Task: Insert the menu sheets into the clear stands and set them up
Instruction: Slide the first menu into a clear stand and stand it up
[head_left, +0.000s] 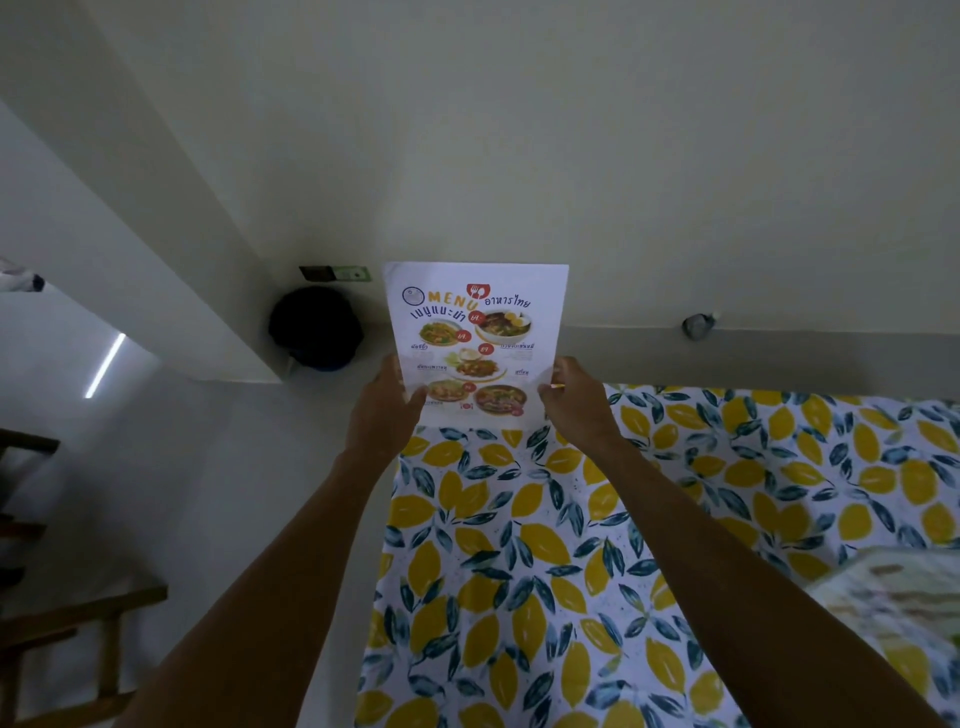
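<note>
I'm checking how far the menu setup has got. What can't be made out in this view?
- Clear stand: not discernible around the menu sheet; glare and dim light hide any edges.
- Sheet's lower corners: covered by the left hand and right hand.
- Small print: too small.
- Object at right: blurred, cut by the frame edge.
- Dark object behind the sheet: too dim.
</note>
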